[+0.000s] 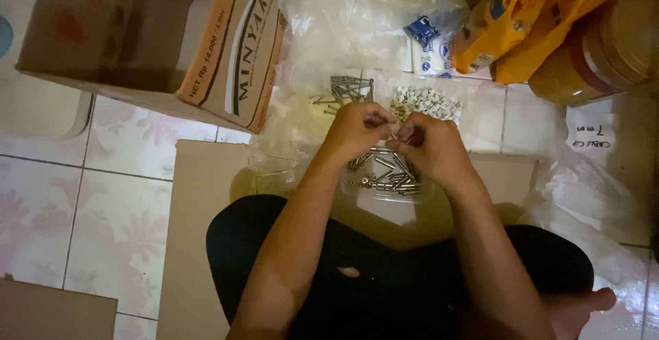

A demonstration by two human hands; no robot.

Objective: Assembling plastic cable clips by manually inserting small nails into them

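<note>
Metal screws [384, 174] under both hands, perhaps pinching one.

- Two bare hands: left hand [357, 129], right hand [429, 144].
- One open cardboard box [171, 38].
- Two heaps of metal screws: far heap [347, 89], near heap [384, 174]; single screws too many to count.
- One heap of small white clips [427, 101].
- One amber jar [604, 45].
- One orange-yellow bag [528, 17].
</note>
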